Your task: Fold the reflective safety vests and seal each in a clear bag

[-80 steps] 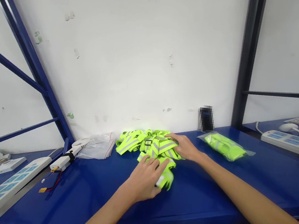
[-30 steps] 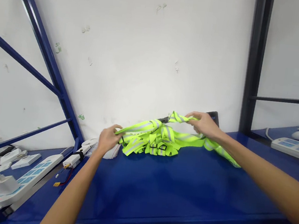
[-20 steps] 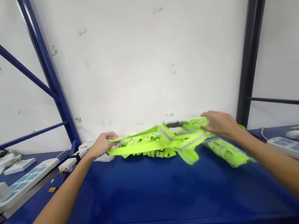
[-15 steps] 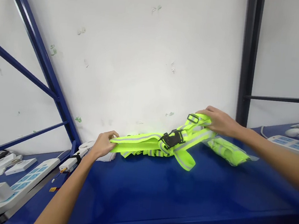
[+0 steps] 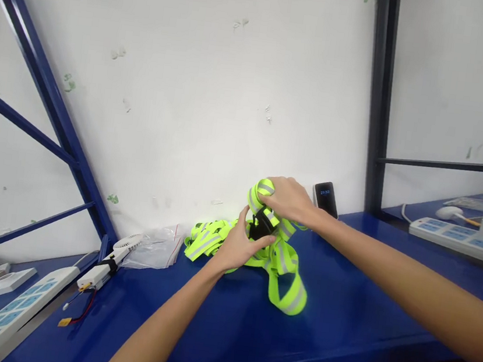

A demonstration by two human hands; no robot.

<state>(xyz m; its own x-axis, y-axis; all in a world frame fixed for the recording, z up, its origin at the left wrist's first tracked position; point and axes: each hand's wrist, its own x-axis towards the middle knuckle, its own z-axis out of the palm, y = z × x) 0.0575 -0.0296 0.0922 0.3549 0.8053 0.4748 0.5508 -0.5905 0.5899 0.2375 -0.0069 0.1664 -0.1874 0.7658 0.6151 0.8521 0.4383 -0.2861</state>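
Observation:
Both hands work on a neon yellow reflective strap [image 5: 280, 256] with grey stripes. My left hand [image 5: 240, 245] is curled around its black plastic buckle [image 5: 261, 224], thumb and fingers on either side. Just above, my right hand [image 5: 287, 198] grips a gathered loop of the webbing; some of its fingers are hidden behind the strap. One loose loop hangs forward over the blue tabletop [image 5: 215, 324]. Behind my left hand lies a pile of the same neon webbing [image 5: 208, 238] against the wall.
A clear plastic bag [image 5: 156, 247] lies left of the pile, beside a white fan [image 5: 128, 242] and a battery pack with wires [image 5: 95, 274]. Power strips [image 5: 28, 301] sit at far left and right. A dark-screened device [image 5: 326, 197] leans at the wall by a black post [image 5: 378, 104].
My hands have come together from a wide stretch, bunching the strap between them. My left hand has moved right onto the buckle. The bagged strap at right is out of sight; the dark-screened device now shows.

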